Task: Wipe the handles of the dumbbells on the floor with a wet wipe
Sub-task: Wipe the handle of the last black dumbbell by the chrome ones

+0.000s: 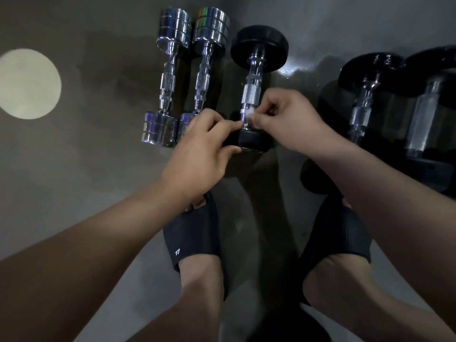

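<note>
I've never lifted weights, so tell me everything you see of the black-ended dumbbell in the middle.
The dumbbell lies on the floor, pointing away. It has two round black ends, rubbery-looking, and a metal handle, knurled in the middle. The left hand holds its near end; the right hand pinches a white wipe against the handle.

We look down at a grey floor (pixel 86 169). At twelve o'clock lies a black dumbbell (pixel 258 46), its chrome handle (pixel 250 95) pointing toward us. Our right hand (pixel 288 117) pinches a white wet wipe (pixel 249 116) against the handle's near end. Our left hand (pixel 204 146) curls round the near head. Two chrome dumbbells (pixel 170 80) lie side by side at eleven o'clock, and darker dumbbells (pixel 362 102) lie at two. Black slippers (pixel 195 233) are on our feet at six.
</note>
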{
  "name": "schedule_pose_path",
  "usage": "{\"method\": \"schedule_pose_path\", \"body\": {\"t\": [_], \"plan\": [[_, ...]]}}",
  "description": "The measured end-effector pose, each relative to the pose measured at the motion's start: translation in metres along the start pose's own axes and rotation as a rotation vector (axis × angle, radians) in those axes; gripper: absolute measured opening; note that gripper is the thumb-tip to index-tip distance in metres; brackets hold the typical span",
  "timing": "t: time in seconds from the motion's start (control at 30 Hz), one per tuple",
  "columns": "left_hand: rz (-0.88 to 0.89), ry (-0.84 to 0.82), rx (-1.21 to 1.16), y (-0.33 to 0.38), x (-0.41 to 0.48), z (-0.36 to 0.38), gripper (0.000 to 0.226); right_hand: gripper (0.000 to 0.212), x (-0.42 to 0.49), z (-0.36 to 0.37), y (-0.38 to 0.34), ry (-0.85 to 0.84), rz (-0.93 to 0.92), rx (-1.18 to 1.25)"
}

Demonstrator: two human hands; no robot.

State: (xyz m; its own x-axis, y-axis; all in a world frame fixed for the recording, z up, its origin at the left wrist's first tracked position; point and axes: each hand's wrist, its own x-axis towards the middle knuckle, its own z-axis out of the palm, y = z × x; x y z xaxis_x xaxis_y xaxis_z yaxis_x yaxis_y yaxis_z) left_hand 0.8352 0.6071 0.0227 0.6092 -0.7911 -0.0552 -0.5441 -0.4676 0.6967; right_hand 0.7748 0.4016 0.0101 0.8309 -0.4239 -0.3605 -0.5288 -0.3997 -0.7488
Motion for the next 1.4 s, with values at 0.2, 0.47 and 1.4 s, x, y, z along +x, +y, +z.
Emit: {"method": "schedule_pose_path", "body": {"t": [0.2, 0.47, 1.4], "plan": [[0.002, 0.071, 0.024, 0.007, -0.002, 0.006, 0.029, 0.024, 0.017, -0.008, -0.01, 0.1, -0.011, -0.004], [0.106, 0.066, 0.052, 0.015, 0.0, 0.011, 0.024, 0.023, -0.002, -0.001, -0.001, 0.13, -0.051, -0.012], [0.175, 0.045, 0.035, 0.026, 0.005, 0.018, 0.029, 0.018, 0.018, -0.017, 0.005, 0.317, -0.298, -0.244]]}}
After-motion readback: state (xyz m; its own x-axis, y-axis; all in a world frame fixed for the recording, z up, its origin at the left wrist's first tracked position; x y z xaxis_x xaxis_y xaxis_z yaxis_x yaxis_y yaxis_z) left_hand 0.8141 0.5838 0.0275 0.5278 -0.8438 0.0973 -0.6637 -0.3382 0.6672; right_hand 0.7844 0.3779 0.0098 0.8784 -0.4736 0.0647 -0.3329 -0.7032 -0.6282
